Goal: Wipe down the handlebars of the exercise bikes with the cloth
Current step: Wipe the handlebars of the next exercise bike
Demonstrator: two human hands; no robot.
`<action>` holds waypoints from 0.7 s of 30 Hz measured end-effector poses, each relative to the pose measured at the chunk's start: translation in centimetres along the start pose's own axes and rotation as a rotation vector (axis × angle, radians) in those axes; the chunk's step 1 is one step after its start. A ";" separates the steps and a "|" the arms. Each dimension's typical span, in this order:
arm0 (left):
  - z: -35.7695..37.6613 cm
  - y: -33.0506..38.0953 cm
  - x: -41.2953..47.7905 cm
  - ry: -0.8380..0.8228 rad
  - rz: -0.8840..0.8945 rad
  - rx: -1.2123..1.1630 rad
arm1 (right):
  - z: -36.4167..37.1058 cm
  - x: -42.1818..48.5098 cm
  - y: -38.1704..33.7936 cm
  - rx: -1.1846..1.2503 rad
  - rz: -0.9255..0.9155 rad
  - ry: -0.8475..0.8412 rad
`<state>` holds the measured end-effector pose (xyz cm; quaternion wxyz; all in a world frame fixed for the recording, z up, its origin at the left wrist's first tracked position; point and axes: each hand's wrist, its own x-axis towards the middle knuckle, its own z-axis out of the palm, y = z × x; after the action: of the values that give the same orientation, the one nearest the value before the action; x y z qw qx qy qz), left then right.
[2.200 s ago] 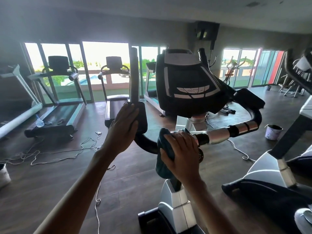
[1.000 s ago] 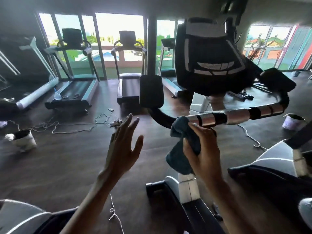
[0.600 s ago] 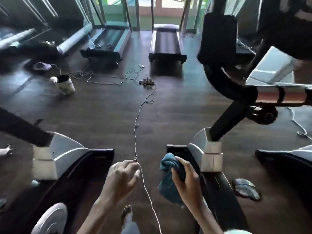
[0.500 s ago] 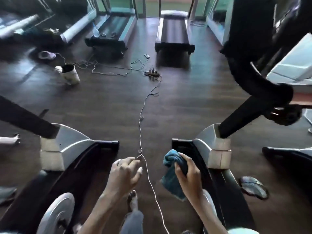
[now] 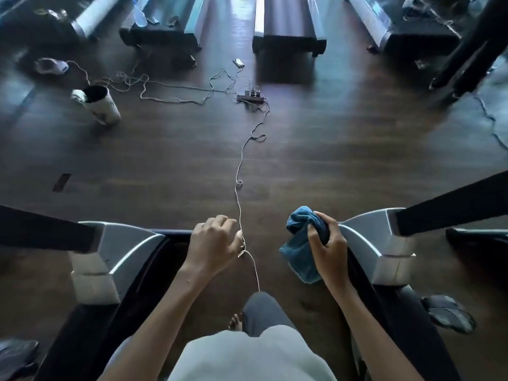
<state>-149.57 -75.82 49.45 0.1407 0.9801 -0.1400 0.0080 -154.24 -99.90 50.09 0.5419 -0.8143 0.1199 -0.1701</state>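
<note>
While the right hand is clenched tight around a bunched-up blue cloth, just right of the thin white cord running over the wooden floor, the left hand sits right at that cord, fingers curled in, fingertips touching it. Can't tell if it's actually pinching it tbh. Grey right bike base and left bike base flank the cord.

In right hand, cloth: blue terry, fuzzy, matt. Just right of it, bike shroud, and left of left hand, second shroud: smooth grey plastic, satin sheen; black post further right is matt. Beyond both hands, floor: dark wood planks, semi-gloss, patchy glare.
</note>
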 end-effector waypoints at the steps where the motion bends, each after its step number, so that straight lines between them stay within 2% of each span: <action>1: -0.1 -0.4 1.4 0.012 0.001 -0.008 | 0.5 1.2 -0.1 -0.003 -0.005 0.009; 10: 0.5 -3.1 16.7 0.074 0.086 0.025 | 4.7 14.8 1.0 0.009 0.003 0.120; 13: 1.5 -3.8 24.3 0.091 0.127 0.032 | 6.0 20.6 2.9 0.002 0.032 0.159; 21: 3.1 -2.6 45.9 0.014 0.255 0.100 | 6.8 38.5 5.4 -0.003 0.111 0.319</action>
<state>-104.80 -86.82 48.29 0.0903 0.9601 -0.2618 0.0398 -116.37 -110.90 48.36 0.5231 -0.7700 0.2496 -0.2668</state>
